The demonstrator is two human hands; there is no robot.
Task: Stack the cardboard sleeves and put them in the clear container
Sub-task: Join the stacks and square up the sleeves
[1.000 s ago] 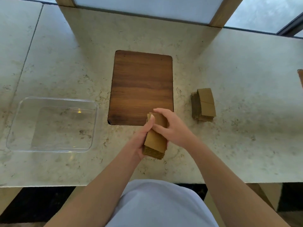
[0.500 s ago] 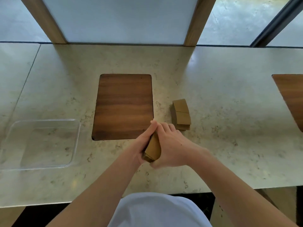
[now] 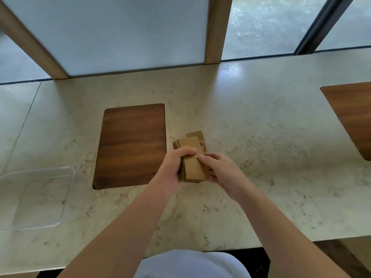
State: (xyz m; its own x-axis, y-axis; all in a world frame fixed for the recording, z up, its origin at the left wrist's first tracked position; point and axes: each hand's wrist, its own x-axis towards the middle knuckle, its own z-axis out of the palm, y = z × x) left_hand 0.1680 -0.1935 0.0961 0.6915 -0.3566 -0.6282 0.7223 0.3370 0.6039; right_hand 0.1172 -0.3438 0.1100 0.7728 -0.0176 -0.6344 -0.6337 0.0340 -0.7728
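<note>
Head view: both hands, left (image 3: 172, 167) and right (image 3: 222, 171), grasp sleeves (image 3: 192, 165); edges should be squared before carrying left to container (image 3: 66, 197).

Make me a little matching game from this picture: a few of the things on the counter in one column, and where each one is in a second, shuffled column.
Things:
1. clear container
2. stack of cardboard sleeves
3. wooden board
4. second wooden board

Places:
A. middle of the counter, left of the hands
B. cut off at the right edge of the view
C. held between the left hand and right hand
D. far left, near the counter's front edge

Pairs: 1-D, 2-C, 3-A, 4-B
</note>
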